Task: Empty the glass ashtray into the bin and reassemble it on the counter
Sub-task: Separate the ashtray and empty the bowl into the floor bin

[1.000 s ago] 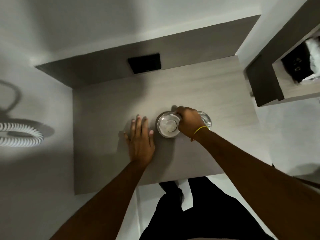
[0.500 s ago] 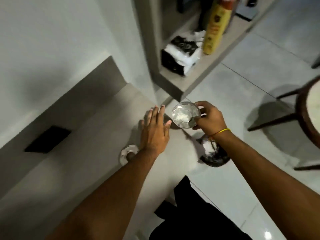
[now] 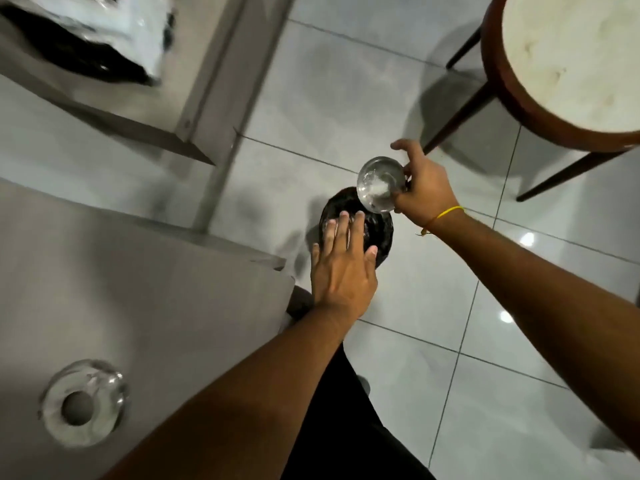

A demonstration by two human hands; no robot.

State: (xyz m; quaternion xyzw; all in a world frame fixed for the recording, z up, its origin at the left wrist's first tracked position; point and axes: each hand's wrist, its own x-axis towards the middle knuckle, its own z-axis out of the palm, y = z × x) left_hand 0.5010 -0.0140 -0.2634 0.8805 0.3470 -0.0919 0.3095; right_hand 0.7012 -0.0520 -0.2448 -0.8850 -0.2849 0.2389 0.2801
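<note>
My right hand [image 3: 420,183] grips the clear glass ashtray bowl [image 3: 379,187], tilted, with white residue inside, right above the far rim of the black-lined bin [image 3: 379,237] on the floor. My left hand [image 3: 341,268] hovers flat with fingers spread over the bin's near side and holds nothing. The ashtray's glass lid [image 3: 83,403], a ring with a hole in the middle, lies on the grey counter [image 3: 138,289] at the lower left.
A round stool [image 3: 568,64] with a white seat and dark wooden legs stands at the top right. A shelf unit [image 3: 194,98] holding a black-and-white package [image 3: 90,36] is at the top left. Glossy floor tiles surround the bin.
My right hand lifted the bowl off the counter and carried it right, over the bin. My left hand followed off the counter edge. The lid stayed on the counter.
</note>
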